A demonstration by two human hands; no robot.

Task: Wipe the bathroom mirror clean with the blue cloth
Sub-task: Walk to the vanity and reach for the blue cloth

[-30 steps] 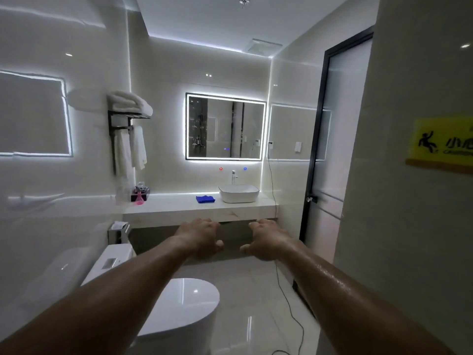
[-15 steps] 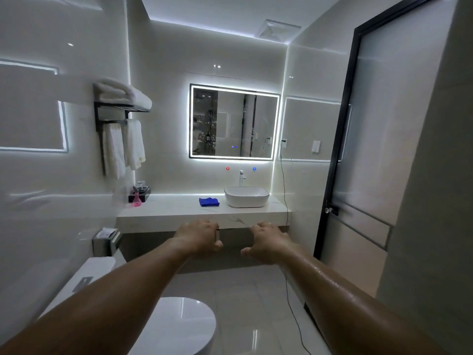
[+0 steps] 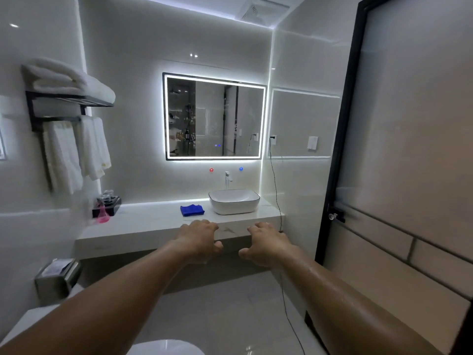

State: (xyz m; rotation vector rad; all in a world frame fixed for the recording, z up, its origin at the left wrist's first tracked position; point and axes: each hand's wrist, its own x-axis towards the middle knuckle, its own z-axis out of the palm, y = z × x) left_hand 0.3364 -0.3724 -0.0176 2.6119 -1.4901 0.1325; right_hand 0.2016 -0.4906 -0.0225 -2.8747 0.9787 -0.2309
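Blue folded cloth (image 3: 192, 210) lies flat on the long white stone counter (image 3: 143, 224), just beside the white oval vessel basin (image 3: 234, 201) at its nine o'clock, with nothing touching it. The rectangular mirror with a glowing white border (image 3: 215, 116) hangs on the wall at twelve o'clock from the basin, above the chrome tap (image 3: 227, 179).

Both bare arms reach forward. The left hand (image 3: 198, 237) and the right hand (image 3: 266, 243) hang side by side, apart from each other, with fingers loosely curled downward and nothing in either. They line up with the counter's front edge in the view; whether they touch it I cannot tell, though they look short of it.

By my reading this is the approach, with the cloth not yet picked up and no wiping begun. The next move calls for closing in on the counter and sending a hand to the cloth, which sits at about twelve o'clock from the left hand, the nearer one. That hand would gather the cloth and raise it to the glass. A thin black cord (image 3: 276, 185) hanging at the basin's three o'clock is worth avoiding.
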